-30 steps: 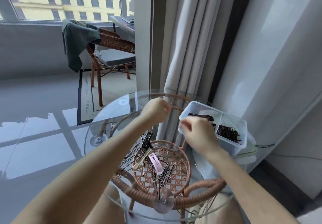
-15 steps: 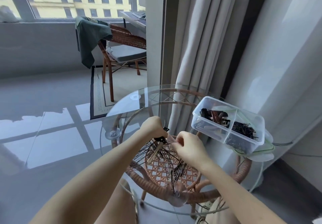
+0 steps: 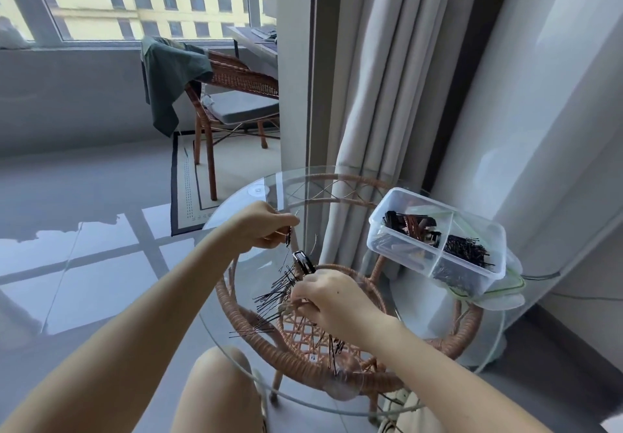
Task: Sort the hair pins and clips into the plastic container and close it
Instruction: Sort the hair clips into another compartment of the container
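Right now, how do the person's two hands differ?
The left hand is held up over the glass table, pinching a few hair pins; the right hand is lower, fingertips down in the loose pile, grip unclear. The left hand is farther from the plastic container than the right hand. Both have curled fingers.

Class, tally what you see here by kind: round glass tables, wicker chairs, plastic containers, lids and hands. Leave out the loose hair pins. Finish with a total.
Glass table: 1
Wicker chair: 1
Plastic container: 1
Lid, under the container: 1
Hands: 2 (left hand, right hand)
Total: 6
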Tool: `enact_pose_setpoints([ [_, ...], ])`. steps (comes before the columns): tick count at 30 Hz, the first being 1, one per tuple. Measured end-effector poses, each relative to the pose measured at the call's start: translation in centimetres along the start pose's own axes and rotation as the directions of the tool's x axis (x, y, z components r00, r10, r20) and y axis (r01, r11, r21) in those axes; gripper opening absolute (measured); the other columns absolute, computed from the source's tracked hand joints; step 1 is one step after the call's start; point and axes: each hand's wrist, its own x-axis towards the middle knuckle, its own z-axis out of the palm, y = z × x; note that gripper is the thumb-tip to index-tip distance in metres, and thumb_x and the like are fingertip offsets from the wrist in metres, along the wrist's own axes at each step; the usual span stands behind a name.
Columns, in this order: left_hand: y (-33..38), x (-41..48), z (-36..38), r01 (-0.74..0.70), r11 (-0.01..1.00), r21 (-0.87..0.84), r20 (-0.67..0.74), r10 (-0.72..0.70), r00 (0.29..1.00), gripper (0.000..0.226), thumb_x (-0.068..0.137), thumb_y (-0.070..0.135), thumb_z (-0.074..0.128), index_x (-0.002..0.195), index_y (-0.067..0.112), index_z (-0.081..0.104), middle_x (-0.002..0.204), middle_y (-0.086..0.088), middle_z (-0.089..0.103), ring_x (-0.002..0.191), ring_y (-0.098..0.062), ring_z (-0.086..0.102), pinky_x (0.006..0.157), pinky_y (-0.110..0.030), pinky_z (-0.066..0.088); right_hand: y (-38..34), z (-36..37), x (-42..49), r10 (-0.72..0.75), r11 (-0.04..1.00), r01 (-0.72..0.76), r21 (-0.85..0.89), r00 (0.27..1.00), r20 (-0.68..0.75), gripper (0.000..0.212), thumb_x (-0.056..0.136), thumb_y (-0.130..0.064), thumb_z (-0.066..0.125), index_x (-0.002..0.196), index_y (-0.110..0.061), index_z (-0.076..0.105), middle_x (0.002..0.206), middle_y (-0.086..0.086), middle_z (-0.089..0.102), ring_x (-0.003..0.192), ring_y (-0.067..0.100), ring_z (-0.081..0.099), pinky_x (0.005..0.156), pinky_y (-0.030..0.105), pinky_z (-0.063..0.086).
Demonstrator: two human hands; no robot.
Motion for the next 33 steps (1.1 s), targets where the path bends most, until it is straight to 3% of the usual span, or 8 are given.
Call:
enact_pose_setpoints([
  [5, 1.9, 0.0, 1.4, -0.053, 0.997, -0.057, 0.035, 0.055, 0.998, 0.028, 0.083, 0.018, 0.065, 0.097, -0.007, 0.064, 0.084, -0.014, 0.063, 0.062, -0.017, 0.056, 0.047, -0.016, 0.051, 1.4, -3.6, -1.5, 0.185, 0.983, -0.164, 0.088, 0.907, -0.378, 0.012, 0.082, -0.027, 0.068, 0.083, -0.015, 0.067, 0.067, -0.007, 0.065, 0.058, -0.001, 0.053, 0.057, 0.013, 0.041],
  [9, 4.8, 0.5, 5.4, -0.177, 0.984, -0.004, 0.06, 0.177, 0.982, 0.027, 0.08, 0.02, 0.068, 0.088, -0.006, 0.067, 0.075, -0.013, 0.063, 0.06, -0.017, 0.059, 0.068, -0.026, 0.059, 5.2, -9.1, -2.1, 0.571, 0.812, -0.509, 0.285, 0.595, -0.566, 0.026, 0.087, -0.03, 0.061, 0.066, -0.017, 0.052, 0.053, -0.01, 0.047, 0.049, 0.009, 0.045, 0.045, 0.015, 0.032],
  [13, 8.0, 1.4, 9.9, -0.272, 0.959, 0.082, 0.063, 0.268, 0.961, 0.03, 0.078, 0.021, 0.069, 0.088, -0.007, 0.069, 0.074, -0.012, 0.067, 0.05, -0.009, 0.06, 0.066, -0.023, 0.057, 10.8, -11.0, -0.4, 0.813, 0.576, -0.68, 0.453, 0.417, -0.407, 0.036, 0.082, -0.028, 0.063, 0.054, -0.011, 0.049, 0.053, 0.003, 0.046, 0.058, 0.027, 0.045, 0.055, 0.028, 0.033],
  [18, 9.5, 2.6, 12.1, -0.258, 0.959, 0.118, 0.066, 0.252, 0.966, 0.018, 0.076, 0.02, 0.071, 0.084, 0.004, 0.066, 0.075, -0.011, 0.063, 0.057, -0.015, 0.06, 0.064, -0.023, 0.057, 13.1, -10.7, 0.2, 0.904, 0.316, -0.58, 0.751, 0.424, -0.053, 0.027, 0.081, -0.016, 0.07, 0.06, -0.009, 0.055, 0.055, 0.008, 0.052, 0.047, 0.021, 0.048, 0.044, 0.024, 0.037],
  [24, 9.5, 3.1, 12.9, -0.262, 0.942, 0.209, 0.063, 0.255, 0.965, 0.016, 0.079, 0.016, 0.067, 0.087, 0.002, 0.068, 0.08, -0.013, 0.069, 0.054, -0.013, 0.063, 0.068, -0.025, 0.058, 13.7, -10.5, -0.7, 0.886, 0.347, -0.605, 0.717, 0.463, -0.038, 0.027, 0.085, -0.019, 0.065, 0.062, -0.006, 0.057, 0.058, 0.01, 0.054, 0.045, 0.017, 0.05, 0.041, 0.024, 0.047],
  [27, 9.7, 2.9, 12.9, -0.294, 0.92, 0.261, 0.055, 0.29, 0.956, 0.016, 0.084, 0.017, 0.06, 0.076, 0.004, 0.064, 0.072, -0.008, 0.063, 0.058, -0.017, 0.064, 0.055, -0.019, 0.055, 12.6, -11.1, -1.2, 0.828, 0.555, -0.698, 0.452, 0.519, -0.214, 0.036, 0.086, -0.025, 0.062, 0.055, -0.007, 0.058, 0.049, 0.009, 0.05, 0.052, 0.024, 0.052, 0.055, 0.029, 0.044],
  [30, 8.9, 2.9, 11.1, -0.344, 0.893, 0.29, -0.047, 0.372, 0.927, 0.017, 0.085, 0.01, 0.056, 0.087, 0.003, 0.071, 0.079, -0.011, 0.066, 0.069, -0.027, 0.068, 0.067, -0.03, 0.06, 9.6, -11.0, -2.0, 0.695, 0.691, -0.693, 0.205, 0.559, -0.452, 0.022, 0.087, -0.021, 0.059, 0.091, -0.002, 0.069, 0.088, 0.016, 0.071, 0.087, 0.032, 0.063, 0.076, 0.034, 0.048],
  [33, 6.3, 2.5, 7.7, -0.346, 0.713, 0.61, 0.0, 0.437, 0.899, 0.023, 0.081, 0.006, 0.054, 0.094, 0.01, 0.073, 0.093, -0.008, 0.069, 0.089, -0.025, 0.066, 0.076, -0.028, 0.053, 6.2, -9.2, -2.4, 0.58, 0.808, -0.567, 0.16, 0.715, -0.39, 0.019, 0.086, -0.019, 0.059, 0.088, -0.005, 0.071, 0.086, 0.011, 0.073, 0.082, 0.027, 0.064, 0.073, 0.033, 0.049],
])
